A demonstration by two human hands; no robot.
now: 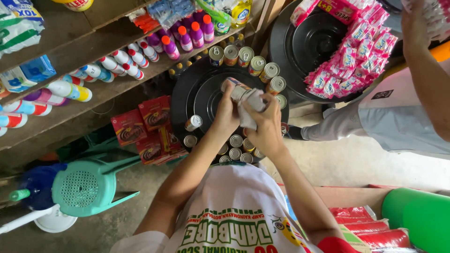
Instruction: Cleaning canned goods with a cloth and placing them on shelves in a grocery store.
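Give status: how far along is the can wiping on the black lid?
Done, apparently: cans ring the far rim of the black lid. In hand: left hand holds one can, right hand presses a cloth to it. Left: near-rim cans; which are wiped, I cannot tell.

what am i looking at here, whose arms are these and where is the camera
There is one picture, taken by a camera worn on a person's head and looking straight down. The two bare arms from the bottom edge are that person's own. The left hand grips a can, and the right hand presses a cloth against it. Below them lies a round black tray with more cans standing around its rim. At the left, wooden shelves carry bottles, and a green plastic chair stands on the floor. The arm at the top right belongs to another person.
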